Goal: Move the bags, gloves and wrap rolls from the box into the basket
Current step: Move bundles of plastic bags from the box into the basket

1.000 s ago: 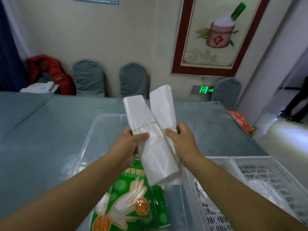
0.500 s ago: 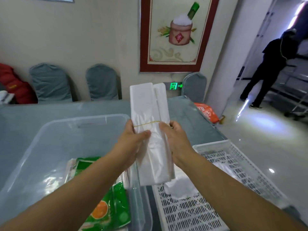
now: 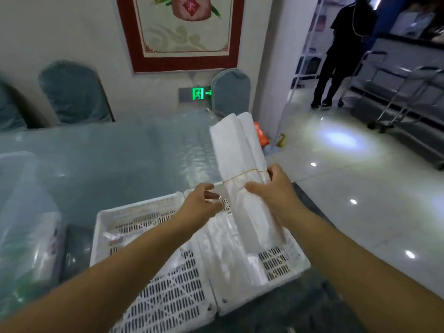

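Note:
A bundle of white plastic bags (image 3: 240, 150), bound with a yellow rubber band, hangs tilted over the white slatted basket (image 3: 134, 210). My right hand (image 3: 274, 191) grips it at the band. My left hand (image 3: 204, 205) hovers just left of the bundle with its fingers loosely apart, holding nothing. More white and clear bags (image 3: 230, 258) lie in the right half of the basket. The clear plastic box (image 3: 16, 162) stands at the far left, blurred, with a green glove packet (image 3: 26, 270) inside.
The basket sits at the right end of a grey-blue covered table (image 3: 115, 159), whose edge drops to a shiny floor. Covered chairs (image 3: 74, 92) line the far wall. An orange bag (image 3: 260, 135) lies on the floor. A person in black (image 3: 341, 51) stands by a metal trolley (image 3: 406, 92).
The bundle has moved right, from over the clear box to over the basket, and now tilts. My left hand has let go of it; my right hand still holds it.

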`<state>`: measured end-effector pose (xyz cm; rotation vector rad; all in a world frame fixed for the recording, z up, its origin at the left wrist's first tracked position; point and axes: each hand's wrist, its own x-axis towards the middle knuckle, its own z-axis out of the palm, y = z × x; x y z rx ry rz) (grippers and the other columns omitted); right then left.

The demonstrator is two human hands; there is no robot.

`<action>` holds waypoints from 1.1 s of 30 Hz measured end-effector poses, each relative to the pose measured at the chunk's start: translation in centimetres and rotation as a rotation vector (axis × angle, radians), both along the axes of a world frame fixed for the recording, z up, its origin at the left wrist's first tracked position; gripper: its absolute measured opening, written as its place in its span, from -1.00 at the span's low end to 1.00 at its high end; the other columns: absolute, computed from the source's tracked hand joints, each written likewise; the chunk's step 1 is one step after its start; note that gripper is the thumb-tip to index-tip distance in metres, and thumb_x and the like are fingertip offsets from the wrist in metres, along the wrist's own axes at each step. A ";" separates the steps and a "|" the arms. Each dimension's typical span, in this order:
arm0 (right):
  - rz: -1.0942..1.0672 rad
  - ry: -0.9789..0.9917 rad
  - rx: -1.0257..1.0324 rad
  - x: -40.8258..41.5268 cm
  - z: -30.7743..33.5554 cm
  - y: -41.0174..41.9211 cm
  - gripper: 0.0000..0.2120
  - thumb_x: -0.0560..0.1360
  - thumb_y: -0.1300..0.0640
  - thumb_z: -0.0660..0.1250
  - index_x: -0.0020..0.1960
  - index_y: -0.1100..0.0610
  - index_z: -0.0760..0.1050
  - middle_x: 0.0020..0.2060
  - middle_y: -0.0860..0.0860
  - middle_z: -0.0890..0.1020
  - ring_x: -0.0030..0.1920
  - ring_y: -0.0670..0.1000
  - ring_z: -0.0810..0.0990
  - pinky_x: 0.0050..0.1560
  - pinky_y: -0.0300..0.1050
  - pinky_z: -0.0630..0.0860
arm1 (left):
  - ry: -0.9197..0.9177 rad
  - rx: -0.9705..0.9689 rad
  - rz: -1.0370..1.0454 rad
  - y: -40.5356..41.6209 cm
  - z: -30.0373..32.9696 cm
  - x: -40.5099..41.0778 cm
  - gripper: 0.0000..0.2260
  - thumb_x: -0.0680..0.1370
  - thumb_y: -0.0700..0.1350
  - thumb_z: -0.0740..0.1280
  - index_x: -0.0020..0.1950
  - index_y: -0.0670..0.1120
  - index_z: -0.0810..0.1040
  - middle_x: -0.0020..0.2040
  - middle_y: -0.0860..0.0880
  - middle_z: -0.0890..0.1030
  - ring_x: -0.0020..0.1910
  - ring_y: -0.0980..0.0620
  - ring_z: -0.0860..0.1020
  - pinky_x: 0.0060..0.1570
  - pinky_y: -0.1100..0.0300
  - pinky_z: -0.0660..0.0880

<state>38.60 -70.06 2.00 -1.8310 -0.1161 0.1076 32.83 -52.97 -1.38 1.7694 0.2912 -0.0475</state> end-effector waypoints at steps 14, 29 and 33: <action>-0.171 0.147 -0.157 4.3 -9.3 -11.7 -0.64 0.29 0.16 0.48 -0.10 -0.04 0.34 -0.14 -0.06 0.55 -0.18 -0.09 0.57 -0.32 -0.25 0.44 | -0.252 1.308 -1.187 -8.7 -11.9 6.2 -0.56 0.42 -0.14 0.37 0.29 -0.08 0.40 0.23 -0.08 0.49 0.23 -0.08 0.41 0.31 -0.01 0.28; 0.046 0.080 -0.600 3.6 -14.3 -5.2 -0.73 0.35 0.13 0.37 -0.07 0.03 0.29 -0.33 -0.01 0.51 -0.37 -0.01 0.49 -0.41 -0.08 0.40 | -0.433 1.264 -1.024 -6.5 -12.0 5.7 -0.74 0.46 -0.24 0.26 0.15 -0.14 0.52 0.15 -0.15 0.54 0.14 -0.15 0.46 0.25 0.00 0.30; 0.064 0.129 -0.579 3.6 -15.2 -4.4 -0.68 0.33 0.03 0.41 -0.05 -0.01 0.30 -0.23 -0.05 0.52 -0.29 -0.07 0.51 -0.38 -0.16 0.39 | -0.412 1.287 -0.992 -6.2 -12.4 5.4 -0.72 0.48 -0.24 0.23 0.18 -0.13 0.48 0.23 -0.13 0.49 0.22 -0.12 0.40 0.31 0.05 0.21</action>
